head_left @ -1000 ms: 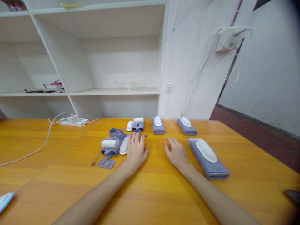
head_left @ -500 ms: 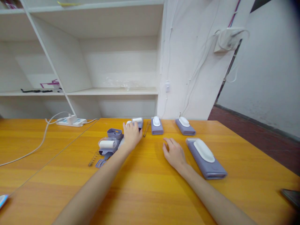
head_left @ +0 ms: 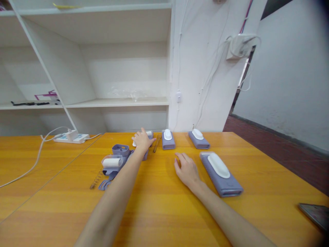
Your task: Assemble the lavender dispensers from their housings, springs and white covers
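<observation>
The left hand (head_left: pixel 142 140) is stretched over a far purple case (head_left: pixel 151 134) and a small white piece (head_left: pixel 134 144), both partly hidden beneath it; its grip is open, fingers spread and thumb out to the side, though I cannot tell whether it touches either. The right hand (head_left: pixel 187 169) lies low over the desk (head_left: pixel 159 206), its grip loosely curled and open, near a large purple case (head_left: pixel 222 175) topped by a white oval cover. Just right of the left hand lies a spring (head_left: pixel 157 143), then two smaller covered cases, the nearer one (head_left: pixel 168 143) and the farther one (head_left: pixel 199 141). Left of the left forearm sit an open purple shell (head_left: pixel 120 149), a white roll (head_left: pixel 111 162) in a clear-walled holder, a second spring (head_left: pixel 96 180) and a flat purple cutout (head_left: pixel 104 185). A power strip (head_left: pixel 82 138) lies farther left.
</observation>
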Available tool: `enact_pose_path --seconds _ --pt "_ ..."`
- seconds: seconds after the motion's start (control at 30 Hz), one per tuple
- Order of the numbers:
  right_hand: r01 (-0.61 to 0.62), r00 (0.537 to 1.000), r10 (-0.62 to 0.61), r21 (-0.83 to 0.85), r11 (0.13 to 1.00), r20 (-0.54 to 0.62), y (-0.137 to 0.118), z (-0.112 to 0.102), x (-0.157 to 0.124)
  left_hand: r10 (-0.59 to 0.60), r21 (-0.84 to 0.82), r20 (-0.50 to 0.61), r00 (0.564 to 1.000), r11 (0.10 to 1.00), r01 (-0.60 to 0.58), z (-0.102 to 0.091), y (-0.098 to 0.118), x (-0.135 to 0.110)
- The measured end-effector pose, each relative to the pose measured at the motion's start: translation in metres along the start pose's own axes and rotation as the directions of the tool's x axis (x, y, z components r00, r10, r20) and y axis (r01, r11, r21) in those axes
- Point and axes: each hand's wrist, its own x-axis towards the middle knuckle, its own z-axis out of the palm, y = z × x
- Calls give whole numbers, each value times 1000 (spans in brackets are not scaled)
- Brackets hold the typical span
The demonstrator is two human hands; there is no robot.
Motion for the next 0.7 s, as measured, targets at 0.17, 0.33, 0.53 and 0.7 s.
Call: enact_pose_path --seconds 0.17,0.33,0.53,0.7 --pt "0 1000 0 0 1000 -4 0 0 -1 -75 17 76 994 997 74 7 3 4" --pt "-7 1000 7 0 1000 0 0 0 0 -45 38 61 997 998 43 10 4 6" --pt "-5 1000 5 5 1000 -3 0 -2 0 -40 29 -6 999 999 40 11 4 2" --pt "-7 1000 7 12 1000 -6 0 -3 0 -37 -14 -96 995 999 36 2 6 -3"
